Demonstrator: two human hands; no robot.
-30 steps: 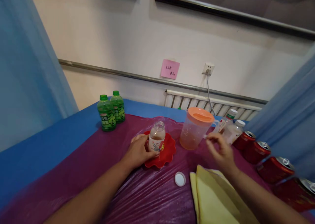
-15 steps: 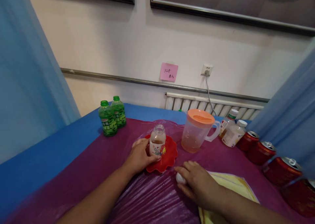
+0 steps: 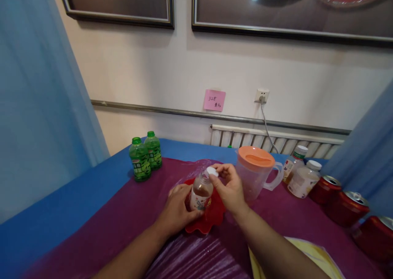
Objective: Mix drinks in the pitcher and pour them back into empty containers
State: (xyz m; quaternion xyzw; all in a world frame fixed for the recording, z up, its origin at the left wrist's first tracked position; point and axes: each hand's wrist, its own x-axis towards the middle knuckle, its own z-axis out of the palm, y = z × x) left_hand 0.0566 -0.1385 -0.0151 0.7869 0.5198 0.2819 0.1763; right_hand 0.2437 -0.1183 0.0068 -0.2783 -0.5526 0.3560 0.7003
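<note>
A clear bottle (image 3: 201, 195) with a printed label and brownish liquid inside stands over a red scalloped plate (image 3: 218, 217). My left hand (image 3: 178, 205) is wrapped round its lower part. Between the thumb and fingers of my right hand (image 3: 230, 187) is a white bottle cap (image 3: 212, 172), held tilted at the bottle's mouth. Whether the cap touches the rim I cannot tell. Just behind my right hand stands a clear pitcher (image 3: 251, 185) with an orange lid, partly hidden by that hand.
Two green bottles (image 3: 140, 160) stand at the back left. On the right are two white-capped bottles (image 3: 303, 178) and several red cans (image 3: 346, 207). A yellow cloth (image 3: 316, 252) lies under my right forearm. Purple sheeting (image 3: 123, 221) covers the blue table (image 3: 70, 191).
My right hand has lifted the white cap from the purple sheeting up to the bottle's mouth. My left hand stays on the bottle. The view has tilted slightly up.
</note>
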